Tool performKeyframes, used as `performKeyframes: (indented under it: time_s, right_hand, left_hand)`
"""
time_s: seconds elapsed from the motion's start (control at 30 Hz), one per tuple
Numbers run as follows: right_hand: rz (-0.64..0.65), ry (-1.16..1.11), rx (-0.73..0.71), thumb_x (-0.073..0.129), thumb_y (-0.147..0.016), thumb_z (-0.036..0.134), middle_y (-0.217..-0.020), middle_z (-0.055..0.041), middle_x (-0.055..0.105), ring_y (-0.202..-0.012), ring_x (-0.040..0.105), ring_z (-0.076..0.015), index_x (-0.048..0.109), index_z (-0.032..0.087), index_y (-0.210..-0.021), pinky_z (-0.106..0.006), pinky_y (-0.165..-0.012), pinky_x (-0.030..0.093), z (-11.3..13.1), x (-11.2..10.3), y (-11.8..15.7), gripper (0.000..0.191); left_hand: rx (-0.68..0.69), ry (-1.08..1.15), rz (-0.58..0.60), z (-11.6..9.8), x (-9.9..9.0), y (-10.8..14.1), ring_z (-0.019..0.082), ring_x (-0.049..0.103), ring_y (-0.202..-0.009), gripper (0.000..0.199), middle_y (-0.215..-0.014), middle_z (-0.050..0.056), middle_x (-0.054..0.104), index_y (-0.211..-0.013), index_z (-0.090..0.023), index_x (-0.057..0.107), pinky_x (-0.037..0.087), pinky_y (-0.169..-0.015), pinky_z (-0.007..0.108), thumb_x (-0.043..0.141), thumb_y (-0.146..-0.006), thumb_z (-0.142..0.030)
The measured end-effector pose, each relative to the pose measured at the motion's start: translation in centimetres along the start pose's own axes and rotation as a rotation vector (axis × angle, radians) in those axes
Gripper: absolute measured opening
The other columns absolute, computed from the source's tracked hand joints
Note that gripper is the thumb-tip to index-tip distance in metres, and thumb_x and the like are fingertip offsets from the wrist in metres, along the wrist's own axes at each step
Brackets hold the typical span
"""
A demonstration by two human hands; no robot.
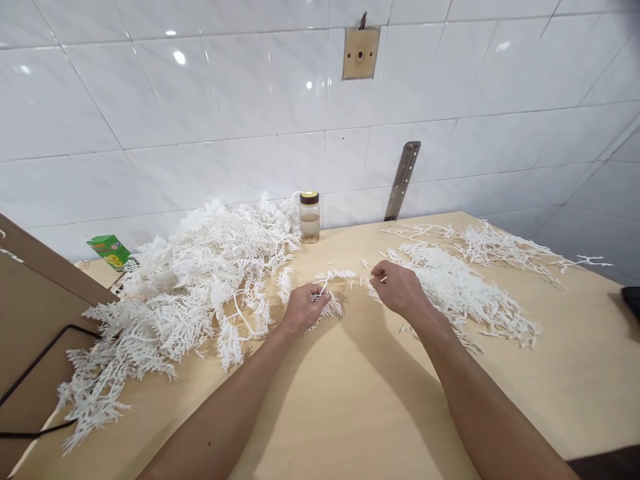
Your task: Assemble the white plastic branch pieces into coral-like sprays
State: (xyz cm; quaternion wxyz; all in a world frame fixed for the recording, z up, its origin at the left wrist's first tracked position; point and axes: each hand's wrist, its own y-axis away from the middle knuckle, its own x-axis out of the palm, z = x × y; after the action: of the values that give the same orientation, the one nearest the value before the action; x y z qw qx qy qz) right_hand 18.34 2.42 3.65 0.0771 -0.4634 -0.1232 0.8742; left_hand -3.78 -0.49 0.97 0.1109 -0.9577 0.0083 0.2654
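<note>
My left hand [306, 308] is closed on a white branched plastic sprig [336, 275] near the middle of the table. Its feathery tips stick out above and to the right of the fingers. To the right, my right hand [393, 285] has its thumb and fingertips pressed together at the left edge of a pile of small white pieces [455, 287]; what they hold, if anything, is too small to make out. A large heap of white feathery branches [200, 267] lies to the left. Thin bare white stems [515, 248] lie at the back right.
A jar with a dark lid [309, 219] stands at the back by the tiled wall. A metal strip [403, 180] leans on the wall. Far left are a green box [109, 251], a brown panel [40, 327] and a black cable [37, 365]. A dark object [632, 300] sits at the right edge.
</note>
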Motion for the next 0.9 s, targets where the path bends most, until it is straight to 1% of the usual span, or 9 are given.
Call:
performKeyframes:
  time_s: [0.07,0.1,0.2,0.3,0.37,0.53,0.7,0.8,0.9]
  right_hand:
    - [-0.015,0.031,-0.073,0.057,-0.082,0.022,-0.098,-0.0096,0.071,-0.075,0.067,-0.0188,0.069,0.017,-0.092,-0.032,-0.077,0.048,0.5,0.0,0.2,0.017]
    - [0.023,-0.017,-0.110,0.056,-0.084,0.025,-0.097,-0.0086,0.072,-0.074,0.066,-0.0180,0.071,0.018,-0.092,-0.031,-0.076,0.048,0.9,0.2,0.4,0.018]
    - [0.231,-0.189,-0.191,0.054,-0.087,0.035,-0.080,-0.0031,0.074,-0.064,0.065,-0.0160,0.075,0.020,-0.086,-0.027,-0.065,0.047,2.8,0.9,1.2,0.025]
    - [0.318,-0.212,-0.196,0.054,-0.086,0.030,-0.066,-0.0011,0.071,-0.059,0.063,-0.0158,0.077,0.020,-0.081,-0.025,-0.061,0.044,4.2,1.7,1.9,0.025]
    - [0.305,-0.203,-0.195,0.054,-0.086,0.026,-0.067,-0.0010,0.072,-0.062,0.064,-0.0157,0.078,0.021,-0.081,-0.025,-0.063,0.043,4.5,2.2,2.0,0.025]
    - [0.209,-0.105,-0.261,0.054,-0.082,0.016,-0.081,-0.0017,0.074,-0.072,0.062,-0.0150,0.076,0.021,-0.077,-0.024,-0.066,0.039,4.3,2.9,1.9,0.023]
    - [0.258,0.008,-0.288,0.051,-0.083,0.013,-0.075,-0.0025,0.069,-0.067,0.058,-0.0139,0.070,0.018,-0.075,-0.025,-0.062,0.036,4.6,3.8,2.3,0.022]
    - [0.261,0.136,-0.340,0.050,-0.085,0.009,-0.081,-0.0067,0.068,-0.075,0.060,-0.0163,0.067,0.016,-0.078,-0.025,-0.065,0.038,5.0,4.5,2.6,0.019]
    - [0.223,0.312,-0.349,0.050,-0.085,0.004,-0.090,-0.0141,0.067,-0.081,0.061,-0.0206,0.064,0.012,-0.087,-0.028,-0.066,0.039,4.9,4.8,2.2,0.016]
  left_hand:
    - [0.043,-0.011,-0.011,0.0,0.1,0.0,0.015,0.056,-0.069,0.020,-0.068,-0.001,0.063,-0.070,-0.016,0.067,0.041,-0.069,0.025,0.058,-0.080,-0.030]
    - [0.057,-0.012,-0.012,0.0,0.2,0.0,0.015,0.058,-0.072,0.019,-0.071,0.000,0.065,-0.072,-0.016,0.068,0.041,-0.071,0.026,0.058,-0.080,-0.029]
    - [0.069,-0.011,-0.010,0.1,0.4,0.0,0.016,0.059,-0.073,0.019,-0.074,0.001,0.067,-0.074,-0.016,0.068,0.042,-0.071,0.025,0.057,-0.081,-0.030]
    - [0.091,-0.034,-0.005,0.3,0.6,0.0,0.016,0.058,-0.072,0.022,-0.072,0.001,0.066,-0.072,-0.017,0.068,0.041,-0.068,0.025,0.058,-0.082,-0.033]
    - [0.105,-0.052,-0.001,0.4,0.7,0.0,0.016,0.058,-0.072,0.024,-0.071,0.001,0.066,-0.071,-0.017,0.068,0.040,-0.068,0.025,0.058,-0.083,-0.035]
    - [0.098,-0.119,0.002,0.2,0.8,0.1,0.014,0.053,-0.065,0.029,-0.064,0.000,0.061,-0.064,-0.017,0.064,0.037,-0.063,0.025,0.057,-0.084,-0.036]
    - [0.106,-0.198,0.004,0.1,0.6,0.1,0.015,0.054,-0.065,0.017,-0.066,0.001,0.063,-0.064,-0.017,0.064,0.037,-0.063,0.026,0.056,-0.078,-0.023]
    - [0.065,-0.159,0.061,0.0,0.4,0.2,0.015,0.054,-0.064,0.015,-0.064,0.002,0.062,-0.062,-0.016,0.064,0.036,-0.060,0.026,0.054,-0.073,-0.015]
    - [-0.007,-0.007,0.181,-0.3,0.3,0.3,0.016,0.056,-0.064,0.013,-0.065,0.002,0.064,-0.066,-0.015,0.066,0.037,-0.058,0.025,0.055,-0.071,-0.016]
